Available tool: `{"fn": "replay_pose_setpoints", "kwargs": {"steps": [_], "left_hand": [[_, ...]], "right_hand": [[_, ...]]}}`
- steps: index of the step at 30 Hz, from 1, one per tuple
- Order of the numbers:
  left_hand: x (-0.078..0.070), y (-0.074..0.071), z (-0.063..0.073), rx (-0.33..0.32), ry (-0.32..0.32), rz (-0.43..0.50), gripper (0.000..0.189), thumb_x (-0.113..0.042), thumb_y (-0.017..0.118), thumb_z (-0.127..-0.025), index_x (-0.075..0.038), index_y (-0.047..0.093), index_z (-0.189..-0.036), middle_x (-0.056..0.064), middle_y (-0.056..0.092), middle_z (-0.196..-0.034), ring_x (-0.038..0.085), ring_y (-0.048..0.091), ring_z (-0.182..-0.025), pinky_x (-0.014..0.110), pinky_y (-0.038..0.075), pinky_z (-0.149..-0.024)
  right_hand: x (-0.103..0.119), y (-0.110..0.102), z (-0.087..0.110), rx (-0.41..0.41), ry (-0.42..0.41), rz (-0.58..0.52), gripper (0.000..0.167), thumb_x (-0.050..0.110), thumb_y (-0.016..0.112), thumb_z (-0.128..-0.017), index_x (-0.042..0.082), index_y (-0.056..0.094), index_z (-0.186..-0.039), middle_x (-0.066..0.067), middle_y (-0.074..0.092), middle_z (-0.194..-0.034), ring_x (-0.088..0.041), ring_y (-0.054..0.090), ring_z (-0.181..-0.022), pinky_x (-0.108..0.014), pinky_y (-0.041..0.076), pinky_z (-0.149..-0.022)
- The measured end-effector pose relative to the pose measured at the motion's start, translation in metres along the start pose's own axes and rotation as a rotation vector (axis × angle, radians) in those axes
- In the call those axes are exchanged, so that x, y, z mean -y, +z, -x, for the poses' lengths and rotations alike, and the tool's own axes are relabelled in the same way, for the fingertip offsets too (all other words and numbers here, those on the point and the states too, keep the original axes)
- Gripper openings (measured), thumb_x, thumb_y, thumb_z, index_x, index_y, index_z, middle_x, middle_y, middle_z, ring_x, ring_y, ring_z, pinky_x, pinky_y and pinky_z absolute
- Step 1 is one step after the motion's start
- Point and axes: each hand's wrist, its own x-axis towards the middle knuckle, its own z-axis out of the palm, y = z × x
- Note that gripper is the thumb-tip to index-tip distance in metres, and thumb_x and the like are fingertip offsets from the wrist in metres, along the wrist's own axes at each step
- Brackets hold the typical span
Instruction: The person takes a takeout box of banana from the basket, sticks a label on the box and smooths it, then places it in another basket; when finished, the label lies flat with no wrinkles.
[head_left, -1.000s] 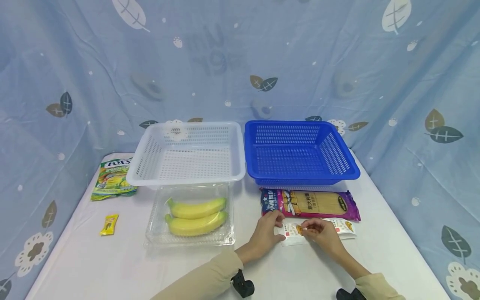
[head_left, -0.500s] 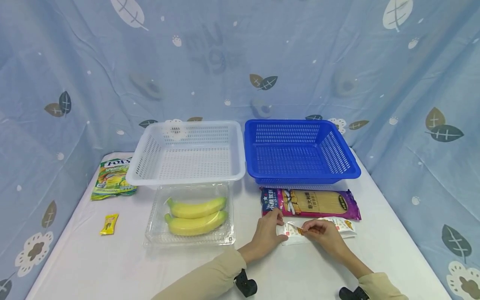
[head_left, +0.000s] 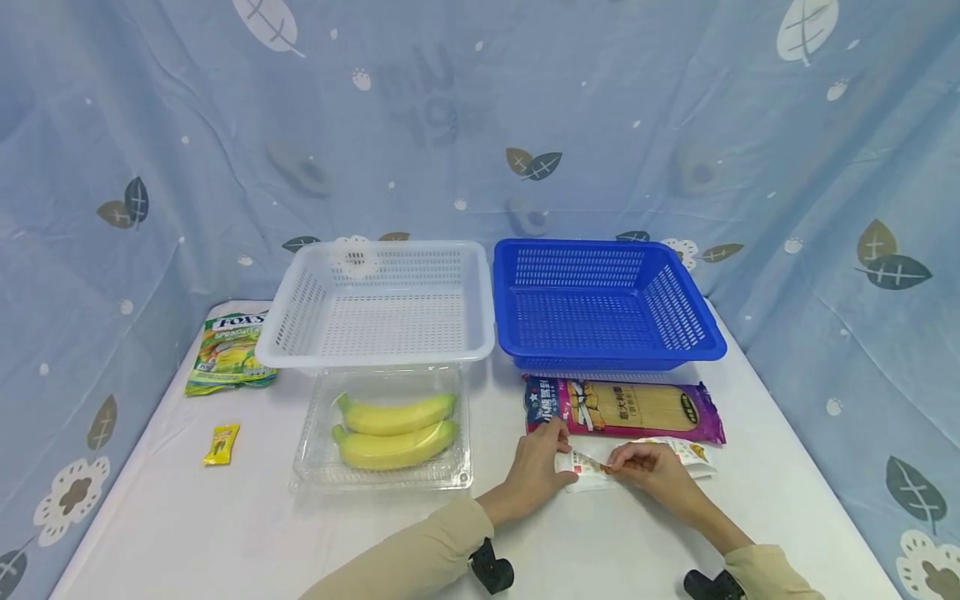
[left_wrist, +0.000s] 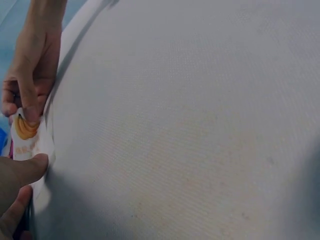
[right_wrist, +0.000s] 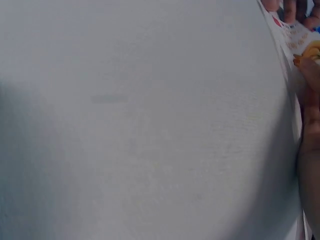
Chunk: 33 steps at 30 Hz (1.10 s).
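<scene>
A white strip of printed stickers (head_left: 588, 485) with banana pictures lies on the white table. My left hand (head_left: 532, 471) grips its left end, the thumb near the front edge. My right hand (head_left: 658, 477) pinches the banana end of one sticker (left_wrist: 26, 129) between thumb and fingers. That sticker slants up off the strip towards the right fingertips, its left end still low by the left hand. The right wrist view shows the printed face of the sticker (right_wrist: 296, 36) between both hands. Behind the right hand the rest of the strip (head_left: 686, 454) is partly hidden.
Beyond the hands lies a spaghetti pack (head_left: 630, 408), before a blue basket (head_left: 607, 363). A white basket (head_left: 375, 361) stands left of it. Two bananas (head_left: 397, 429) sit in a clear plastic box (head_left: 315, 467). A candy bag (head_left: 232, 354) and small yellow packet (head_left: 221, 445) lie far left.
The right fingers have lifted the banana end of the sticker, which now slants up from the strip. The left hand has barely moved. The head view has shifted slightly.
</scene>
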Motion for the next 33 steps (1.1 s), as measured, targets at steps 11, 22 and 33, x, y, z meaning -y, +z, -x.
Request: {"fn": "replay_pose_setpoints", "kwargs": {"steps": [11, 22, 33], "left_hand": [[-0.006, -0.002, -0.001, 0.050, -0.045, -0.044, 0.048, -0.016, 0.086, -0.069, -0.011, 0.052, -0.102, -0.001, 0.067, -0.097, 0.014, 0.061, -0.095, 0.024, 0.041, -0.079], [0.004, -0.002, 0.001, 0.060, -0.062, 0.199, 0.044, -0.002, 0.083, -0.072, -0.004, 0.054, -0.105, 0.008, 0.061, -0.103, 0.015, 0.065, -0.098, 0.022, 0.048, -0.089], [-0.009, -0.028, 0.009, -0.033, -0.131, 0.500, 0.036, 0.004, 0.077, -0.075, -0.001, 0.058, -0.105, 0.011, 0.064, -0.106, 0.024, 0.066, -0.097, 0.027, 0.054, -0.082]], "right_hand": [[0.012, -0.010, 0.009, 0.017, 0.254, -0.299, 0.021, -0.003, 0.061, -0.089, 0.016, 0.070, -0.093, 0.008, 0.068, -0.097, -0.005, 0.064, -0.090, -0.019, 0.053, -0.078], [0.027, -0.020, 0.006, -0.009, 0.498, -0.544, 0.025, -0.002, 0.056, -0.094, 0.018, 0.071, -0.099, 0.003, 0.067, -0.099, -0.008, 0.064, -0.092, -0.020, 0.052, -0.084], [0.044, -0.021, 0.005, -0.028, 0.541, -0.660, 0.030, -0.004, 0.055, -0.094, 0.018, 0.074, -0.094, 0.002, 0.068, -0.099, -0.010, 0.065, -0.092, -0.024, 0.053, -0.086]]}}
